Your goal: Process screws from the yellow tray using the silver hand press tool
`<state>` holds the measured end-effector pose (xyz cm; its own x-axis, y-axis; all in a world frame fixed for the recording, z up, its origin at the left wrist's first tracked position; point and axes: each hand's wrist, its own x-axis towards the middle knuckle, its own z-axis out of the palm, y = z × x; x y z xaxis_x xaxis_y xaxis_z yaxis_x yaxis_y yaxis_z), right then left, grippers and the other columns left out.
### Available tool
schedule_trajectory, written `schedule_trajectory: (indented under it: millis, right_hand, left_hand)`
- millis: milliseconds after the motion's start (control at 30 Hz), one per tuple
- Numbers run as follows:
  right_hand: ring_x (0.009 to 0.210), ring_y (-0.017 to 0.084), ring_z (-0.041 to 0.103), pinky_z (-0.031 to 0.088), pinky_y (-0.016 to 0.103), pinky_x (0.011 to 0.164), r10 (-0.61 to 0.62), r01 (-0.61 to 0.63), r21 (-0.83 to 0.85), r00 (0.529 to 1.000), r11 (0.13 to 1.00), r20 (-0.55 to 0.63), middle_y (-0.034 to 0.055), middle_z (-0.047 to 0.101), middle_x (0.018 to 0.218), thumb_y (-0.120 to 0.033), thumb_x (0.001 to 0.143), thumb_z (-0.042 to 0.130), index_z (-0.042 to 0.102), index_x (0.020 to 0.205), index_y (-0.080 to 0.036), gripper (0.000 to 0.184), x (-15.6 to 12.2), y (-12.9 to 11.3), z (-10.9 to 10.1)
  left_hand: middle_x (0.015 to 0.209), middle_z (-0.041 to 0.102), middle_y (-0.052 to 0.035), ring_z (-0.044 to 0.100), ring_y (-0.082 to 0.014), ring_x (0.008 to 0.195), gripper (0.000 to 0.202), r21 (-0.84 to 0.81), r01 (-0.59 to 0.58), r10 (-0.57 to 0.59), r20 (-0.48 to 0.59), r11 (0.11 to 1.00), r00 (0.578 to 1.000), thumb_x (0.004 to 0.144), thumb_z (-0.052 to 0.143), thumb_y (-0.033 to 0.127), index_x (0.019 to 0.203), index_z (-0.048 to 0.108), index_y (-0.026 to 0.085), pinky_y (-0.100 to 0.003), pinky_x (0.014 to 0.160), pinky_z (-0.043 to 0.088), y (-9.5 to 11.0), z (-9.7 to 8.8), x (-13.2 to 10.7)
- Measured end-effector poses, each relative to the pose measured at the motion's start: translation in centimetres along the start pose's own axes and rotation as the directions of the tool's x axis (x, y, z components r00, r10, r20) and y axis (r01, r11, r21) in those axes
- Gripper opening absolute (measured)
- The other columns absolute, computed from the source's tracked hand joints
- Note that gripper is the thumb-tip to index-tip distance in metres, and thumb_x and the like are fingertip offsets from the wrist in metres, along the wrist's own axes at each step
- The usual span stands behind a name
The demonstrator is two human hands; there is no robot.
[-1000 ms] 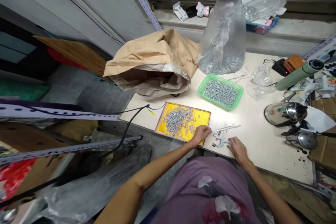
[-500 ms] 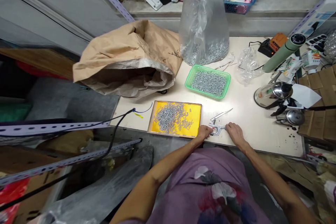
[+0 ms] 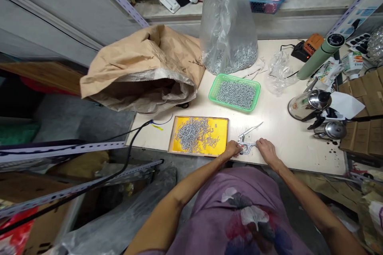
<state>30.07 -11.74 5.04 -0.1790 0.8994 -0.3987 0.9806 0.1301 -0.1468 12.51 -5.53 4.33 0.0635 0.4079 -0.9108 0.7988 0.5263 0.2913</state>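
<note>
A small silver metal tool [image 3: 247, 148] with a long thin arm [image 3: 251, 129] slanting up to the right lies near the table's front edge. My left hand [image 3: 232, 149] is closed at its left side, fingertips pinched together; what they pinch is too small to make out. On the right end of the tool, my right hand [image 3: 266, 150] has its thumb and fingers closed. Left of my left hand lies a shallow tray [image 3: 223, 127] with a yellow bottom and a heap of small metal pins [image 3: 191, 133].
Behind the tray stands a green basket [image 3: 212, 91] of similar metal pieces, beside a clear plastic bag [image 3: 229, 28]. An open brown sack [image 3: 143, 55] lies at the left. A green flask [image 3: 317, 57], a glass pot [image 3: 308, 105] and a metal pot [image 3: 333, 130] stand at the right.
The camera view has shifted slightly. Both hands stay at the metal tool, with hardly any visible movement.
</note>
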Motion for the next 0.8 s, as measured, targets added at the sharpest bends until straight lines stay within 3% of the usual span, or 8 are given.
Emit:
schedule_trajectory:
  millis: [67, 133, 200, 267, 333, 667, 733, 800]
  right_hand:
    - [0.094, 0.020, 0.054, 0.039, 0.030, 0.076, 0.000, 0.001, 0.019, 1.000, 1.000, -0.013, 0.0104, 0.061, 0.108, -0.026, 0.087, 0.054, 0.060, 0.107, -0.021, 0.021, 0.4, 0.4, -0.2]
    - [0.111, 0.026, 0.049, 0.040, 0.036, 0.084, -0.024, 0.025, 0.019, 0.998, 1.000, -0.057, 0.0143, 0.050, 0.131, -0.038, 0.079, 0.065, 0.051, 0.126, -0.023, 0.051, 1.1, 1.0, -0.4]
    - [0.129, 0.034, 0.035, 0.036, 0.045, 0.094, -0.080, 0.080, -0.006, 0.993, 0.997, -0.092, 0.0148, 0.033, 0.148, -0.048, 0.070, 0.071, 0.035, 0.140, -0.025, 0.082, 2.2, 1.9, -0.5]
    - [0.138, 0.037, 0.020, 0.027, 0.053, 0.102, -0.153, 0.151, -0.036, 0.984, 0.988, -0.085, 0.0131, 0.025, 0.153, -0.054, 0.064, 0.073, 0.025, 0.146, -0.026, 0.099, 3.3, 2.6, -0.5]
    - [0.139, 0.037, 0.017, 0.020, 0.056, 0.106, -0.207, 0.204, -0.053, 0.976, 0.977, -0.061, 0.0131, 0.029, 0.151, -0.056, 0.061, 0.074, 0.023, 0.147, -0.025, 0.104, 4.3, 3.1, -0.5]
    - [0.110, 0.028, 0.047, 0.031, 0.040, 0.096, -0.149, 0.143, -0.060, 0.984, 0.988, -0.097, 0.0146, 0.057, 0.119, -0.034, 0.062, 0.081, 0.045, 0.130, -0.013, 0.080, 3.6, 1.9, -0.8]
    - [0.102, 0.026, 0.050, 0.032, 0.038, 0.092, -0.144, 0.139, -0.050, 0.984, 0.989, -0.102, 0.0123, 0.060, 0.112, -0.033, 0.065, 0.079, 0.049, 0.125, -0.014, 0.070, 3.2, 1.8, -0.7]
    - [0.098, 0.024, 0.051, 0.032, 0.037, 0.088, -0.141, 0.138, -0.038, 0.985, 0.990, -0.102, 0.0105, 0.061, 0.107, -0.032, 0.069, 0.076, 0.052, 0.121, -0.017, 0.059, 2.9, 1.7, -0.6]
  left_hand:
    - [0.040, 0.048, 0.0054, 0.049, -0.0060, 0.039, 0.012, -0.010, 0.017, -0.017, 0.013, 1.000, 1.000, 0.078, 0.066, 0.018, 0.069, 0.065, 0.010, -0.015, 0.048, 0.044, -0.1, 0.1, 0.1]
    - [0.041, 0.050, 0.0049, 0.050, -0.0066, 0.039, 0.013, -0.023, 0.031, -0.031, 0.027, 0.999, 0.999, 0.077, 0.067, 0.018, 0.067, 0.064, 0.010, -0.016, 0.048, 0.045, -0.3, 0.2, 0.2]
    - [0.041, 0.050, 0.0047, 0.051, -0.0073, 0.040, 0.014, -0.032, 0.041, -0.040, 0.040, 0.999, 0.998, 0.077, 0.067, 0.018, 0.066, 0.063, 0.010, -0.017, 0.049, 0.046, -0.4, 0.3, 0.4]
    - [0.040, 0.049, 0.0050, 0.051, -0.0076, 0.040, 0.014, -0.034, 0.046, -0.044, 0.048, 0.998, 0.998, 0.078, 0.066, 0.018, 0.066, 0.063, 0.011, -0.017, 0.049, 0.046, -0.5, 0.4, 0.5]
    - [0.039, 0.048, 0.0055, 0.050, -0.0074, 0.040, 0.015, -0.033, 0.057, -0.056, 0.041, 0.998, 0.998, 0.078, 0.066, 0.018, 0.065, 0.062, 0.011, -0.017, 0.049, 0.046, -0.5, 0.5, 0.5]
    - [0.044, 0.050, 0.0045, 0.048, -0.0070, 0.042, 0.022, -0.139, 0.031, -0.025, 0.044, 0.990, 0.999, 0.079, 0.066, 0.021, 0.061, 0.059, 0.011, -0.020, 0.053, 0.046, -0.9, 0.3, -0.5]
    - [0.050, 0.054, 0.0022, 0.053, -0.0093, 0.048, 0.021, -0.061, 0.003, -0.002, 0.005, 0.998, 1.000, 0.081, 0.064, 0.023, 0.065, 0.062, 0.011, -0.022, 0.056, 0.047, -1.0, 0.4, -1.1]
    - [0.065, 0.062, -0.0028, 0.061, -0.0135, 0.061, 0.019, 0.111, -0.119, 0.131, -0.111, 0.987, 0.985, 0.083, 0.061, 0.026, 0.073, 0.065, 0.011, -0.025, 0.064, 0.049, -1.1, 0.7, -1.8]
